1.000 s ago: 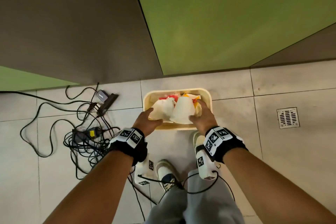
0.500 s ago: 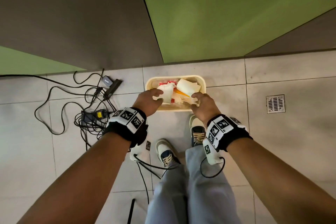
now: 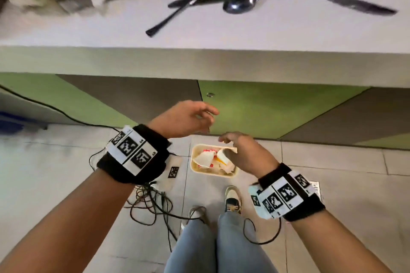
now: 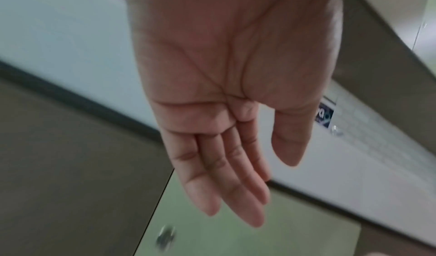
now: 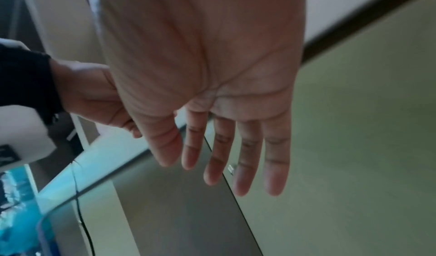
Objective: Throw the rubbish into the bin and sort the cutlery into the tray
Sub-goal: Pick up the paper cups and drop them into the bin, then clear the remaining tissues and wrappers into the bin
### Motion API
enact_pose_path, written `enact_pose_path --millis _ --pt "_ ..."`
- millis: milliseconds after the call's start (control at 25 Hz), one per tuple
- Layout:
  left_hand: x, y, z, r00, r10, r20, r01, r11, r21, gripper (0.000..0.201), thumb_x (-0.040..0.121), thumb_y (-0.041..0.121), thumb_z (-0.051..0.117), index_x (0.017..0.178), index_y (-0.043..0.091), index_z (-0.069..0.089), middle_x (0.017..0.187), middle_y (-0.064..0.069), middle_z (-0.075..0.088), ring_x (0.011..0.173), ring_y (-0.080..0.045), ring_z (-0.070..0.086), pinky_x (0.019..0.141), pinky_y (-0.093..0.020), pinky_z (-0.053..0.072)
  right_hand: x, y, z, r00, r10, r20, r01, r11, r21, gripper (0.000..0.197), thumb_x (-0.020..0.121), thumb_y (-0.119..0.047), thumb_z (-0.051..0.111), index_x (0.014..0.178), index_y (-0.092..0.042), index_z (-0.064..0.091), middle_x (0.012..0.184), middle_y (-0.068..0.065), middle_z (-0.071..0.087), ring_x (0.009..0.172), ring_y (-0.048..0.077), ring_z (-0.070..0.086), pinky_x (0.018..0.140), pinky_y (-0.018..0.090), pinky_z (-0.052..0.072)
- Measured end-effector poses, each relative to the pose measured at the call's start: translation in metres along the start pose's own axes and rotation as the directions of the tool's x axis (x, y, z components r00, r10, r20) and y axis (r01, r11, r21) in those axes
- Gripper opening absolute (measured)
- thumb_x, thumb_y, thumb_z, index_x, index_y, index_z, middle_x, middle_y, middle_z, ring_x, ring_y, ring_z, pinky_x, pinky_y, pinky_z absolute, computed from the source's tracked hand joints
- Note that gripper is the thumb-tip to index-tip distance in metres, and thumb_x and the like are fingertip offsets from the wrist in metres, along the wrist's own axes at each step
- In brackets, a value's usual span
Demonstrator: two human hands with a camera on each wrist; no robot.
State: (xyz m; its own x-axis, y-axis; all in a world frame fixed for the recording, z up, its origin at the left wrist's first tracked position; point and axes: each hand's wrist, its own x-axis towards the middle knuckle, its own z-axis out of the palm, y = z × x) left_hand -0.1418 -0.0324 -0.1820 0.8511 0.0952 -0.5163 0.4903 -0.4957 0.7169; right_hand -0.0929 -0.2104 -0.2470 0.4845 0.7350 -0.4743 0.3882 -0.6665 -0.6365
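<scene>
Pale grey floor tiles (image 3: 332, 206) with thin dark joints are seen below both hands, backed by flat cabinet panels (image 3: 266, 106) in matt green and brown. Above the hands, a smooth white counter (image 3: 199, 33) with a thick square edge carries scattered dark, glossy cutlery (image 3: 241, 0): rounded spoon bowls and long slim handles are crossed over one another, well apart from either hand. Further along the counter beyond the left hand, a pale blurred heap is seen, too smeared to be told. The left hand (image 3: 184, 121) is raised in front of the panels, its fingers (image 4: 235, 166) straight and lying close together, nothing held. The right hand (image 3: 246, 153) is held lower, beside the left, its fingers (image 5: 247, 152) straight and slightly spread, also holding nothing. Beneath the right hand, a shallow cream rectangular bin (image 3: 194, 166) with rounded corners stands on the tiles, holding crumpled white, red and yellow paper rubbish (image 3: 206, 158). Tangled thin black cables (image 3: 150, 204) lie below the left wrist.
</scene>
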Motion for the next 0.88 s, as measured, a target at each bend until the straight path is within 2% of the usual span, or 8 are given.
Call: enact_pose_path --millis 80,160,320,440,560,720,800,880 --pt "-0.028 0.04 -0.031 0.992 0.057 -0.11 -0.061 0.998 -0.027 0.029 0.089 0.015 0.06 0.118 0.015 0.061 0.104 -0.001 0.068 0.087 0.001 0.062 0.083 -0.002 0.043 -0.012 -0.038 -0.039 0.992 -0.12 0.035 0.123 0.99 -0.067 0.035 0.09 -0.019 0.052 0.124 -0.024 0.054 0.129 0.003 0.056 0.117 0.02 0.053 0.098 0.031 0.042" --pt "-0.051 0.072 -0.06 0.968 0.091 -0.235 -0.103 0.994 -0.039 0.028 0.09 0.013 0.058 0.118 0.015 0.061 0.1 0.004 0.065 0.079 0.013 0.059 0.073 0.006 0.04 -0.018 -0.075 -0.08 0.971 -0.238 0.035 0.241 0.961 -0.139 0.034 0.09 -0.021 0.052 0.124 -0.024 0.053 0.128 0.003 0.056 0.115 0.02 0.054 0.096 0.03 0.042" --pt "-0.083 0.098 -0.104 0.892 0.073 -0.445 -0.126 0.988 -0.09 0.023 0.09 0.012 0.057 0.111 0.019 0.062 0.101 0.001 0.062 0.07 -0.004 0.056 0.05 0.0 0.039 -0.02 -0.124 -0.137 0.924 -0.374 -0.084 0.357 0.919 -0.166 0.031 0.089 -0.017 0.053 0.12 -0.019 0.057 0.123 0.004 0.06 0.102 0.015 0.055 0.09 0.028 0.043" --pt "-0.103 0.09 -0.137 0.808 0.04 -0.587 -0.105 0.991 -0.077 0.019 0.09 0.013 0.057 0.105 0.023 0.061 0.103 0.004 0.062 0.068 -0.007 0.053 0.048 -0.002 0.04 -0.014 -0.15 -0.155 0.913 -0.378 -0.152 0.36 0.923 -0.134 0.029 0.089 -0.015 0.053 0.118 -0.017 0.058 0.122 0.005 0.06 0.093 0.013 0.054 0.082 0.023 0.042" --pt "-0.114 0.069 -0.173 0.685 -0.006 -0.728 -0.046 0.998 -0.051 0.024 0.088 0.015 0.059 0.112 0.019 0.063 0.116 -0.001 0.062 0.081 -0.014 0.056 0.065 -0.016 0.046 0.006 -0.177 -0.158 0.896 -0.396 -0.202 0.369 0.916 -0.161 0.029 0.088 -0.017 0.053 0.116 -0.017 0.059 0.123 0.004 0.059 0.106 0.018 0.057 0.086 0.021 0.04" --pt "-0.107 0.029 -0.228 0.537 -0.058 -0.841 0.142 0.99 0.022 0.042 0.082 0.017 0.065 0.123 0.017 0.058 0.133 -0.014 0.049 0.116 -0.029 0.052 0.1 -0.032 0.04 0.044 -0.221 -0.155 0.887 -0.387 -0.251 0.343 0.917 -0.203 0.028 0.087 -0.016 0.055 0.114 -0.016 0.06 0.124 0.006 0.058 0.11 0.02 0.055 0.091 0.026 0.041" --pt "-0.098 0.009 -0.259 0.529 -0.062 -0.846 0.201 0.978 0.055 0.054 0.078 0.019 0.068 0.13 0.017 0.052 0.137 -0.019 0.043 0.123 -0.034 0.047 0.107 -0.036 0.036 0.067 -0.249 -0.153 0.882 -0.374 -0.287 0.306 0.918 -0.253 0.031 0.086 -0.016 0.056 0.116 -0.016 0.059 0.127 0.008 0.054 0.116 0.024 0.051 0.097 0.03 0.04" --pt "-0.085 -0.01 -0.288 0.569 -0.059 -0.82 0.251 0.962 0.105 0.068 0.074 0.022 0.072 0.136 0.018 0.044 0.14 -0.021 0.038 0.126 -0.036 0.044 0.11 -0.04 0.035 0.091 -0.276 -0.148 0.879 -0.361 -0.312 0.27 0.915 -0.299 0.039 0.084 -0.019 0.057 0.123 -0.018 0.054 0.131 0.01 0.049 0.12 0.028 0.047 0.101 0.034 0.04"
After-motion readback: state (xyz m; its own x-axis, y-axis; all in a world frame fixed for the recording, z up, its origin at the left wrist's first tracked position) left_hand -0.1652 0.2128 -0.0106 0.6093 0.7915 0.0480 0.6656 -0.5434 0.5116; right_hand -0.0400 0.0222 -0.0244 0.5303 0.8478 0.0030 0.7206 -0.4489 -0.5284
